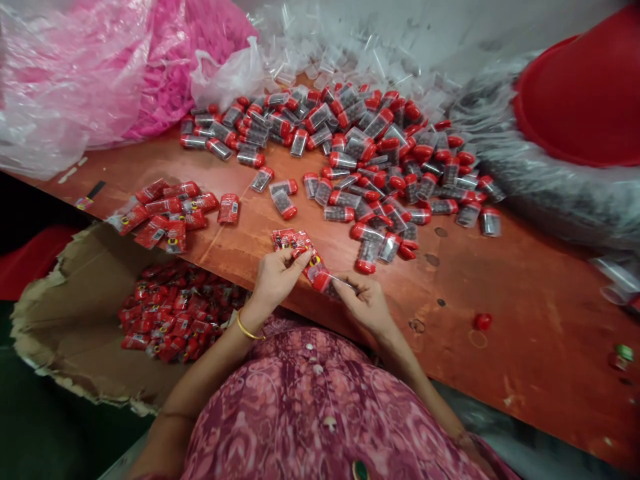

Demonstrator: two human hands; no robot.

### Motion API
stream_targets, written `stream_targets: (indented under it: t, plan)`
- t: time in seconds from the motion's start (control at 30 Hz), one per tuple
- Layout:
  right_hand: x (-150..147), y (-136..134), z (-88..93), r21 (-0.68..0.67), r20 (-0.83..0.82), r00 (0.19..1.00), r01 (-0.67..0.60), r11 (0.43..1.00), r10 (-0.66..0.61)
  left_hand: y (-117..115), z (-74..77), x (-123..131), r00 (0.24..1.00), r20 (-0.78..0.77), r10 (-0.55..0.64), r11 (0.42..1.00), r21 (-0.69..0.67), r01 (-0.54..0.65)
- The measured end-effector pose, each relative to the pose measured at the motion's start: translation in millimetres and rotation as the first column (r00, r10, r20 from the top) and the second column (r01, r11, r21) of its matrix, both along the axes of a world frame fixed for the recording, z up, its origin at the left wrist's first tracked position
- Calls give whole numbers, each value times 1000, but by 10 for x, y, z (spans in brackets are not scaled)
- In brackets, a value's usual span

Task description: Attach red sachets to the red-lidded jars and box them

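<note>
My left hand point(274, 279) pinches a red printed wrapper point(315, 261) over the table's front edge, with more red wrappers point(283, 238) at its fingertips. In my right hand point(367, 303), closed fingers hold a small clear container with a red cap point(321, 281). Its red end meets the near end of the wrapper; how far it sits inside I cannot tell. Beyond my hands spreads a large heap of red-capped clear containers point(320, 120) with dark contents. To the left lie several containers in red wrappers point(165, 213), and a single wrapped one point(229, 208) stands apart.
Below the table edge at left, a cardboard box point(70, 320) holds many red-wrapped containers. Pink pieces in a clear plastic bag point(115, 73) sit at the back left. Clear empty tubes point(340, 53) are piled behind. A red tub point(580, 100) rests on plastic bags. A loose red cap point(483, 321) lies right.
</note>
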State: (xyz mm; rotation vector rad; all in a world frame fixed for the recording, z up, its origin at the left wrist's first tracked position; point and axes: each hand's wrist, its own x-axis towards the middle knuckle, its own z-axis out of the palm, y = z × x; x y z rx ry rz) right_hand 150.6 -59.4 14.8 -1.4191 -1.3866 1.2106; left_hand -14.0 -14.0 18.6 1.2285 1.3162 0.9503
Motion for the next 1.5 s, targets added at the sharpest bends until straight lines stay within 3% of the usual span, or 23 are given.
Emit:
stream_targets:
  t: [0.1,0.23,0.43,0.63,0.77,0.83,0.97,1.07,1.2,1.27,1.4,1.5]
  plan:
    - [-28,-2,-12,19,-9,1000,-5,1000,5,-7,-22,53,982,187,10,993,-120,12]
    - [-111,-34,-55,-6,-83,995,46,999,-46,-26,-21,126,909,385,159,965,-255,-61]
    - [-212,-55,-160,0,-121,978,173,985,-171,-22,-49,195,848,472,242,953,-282,-115]
    - [-261,-14,-241,-110,-246,959,115,987,-139,-37,-101,225,797,533,285,924,-373,-82]
    - [-299,-34,-345,-57,-196,950,237,970,-243,-71,-70,273,758,576,306,923,-375,-88]
    - [-296,-46,-361,19,-115,962,251,968,-248,-82,-53,297,756,588,289,933,-350,-85]
    - [-298,-38,-296,90,-11,987,161,983,-161,-81,-81,307,788,570,231,948,-314,-51]
    - [-362,-8,-234,2,-171,972,164,986,-162,-79,-127,279,812,560,164,954,-299,14]
    - [-443,23,-187,-147,-450,874,131,980,-185,-83,-119,228,819,572,51,932,-321,166]
    - [-438,22,-173,-121,-445,878,136,983,-176,-80,-88,216,821,570,34,940,-297,168]
    - [-391,7,-175,-51,-344,924,161,986,-169,-82,-69,239,834,547,68,973,-220,65]
    - [-398,20,-211,-93,-425,885,166,982,-190,-123,-113,274,873,486,36,973,-215,79]
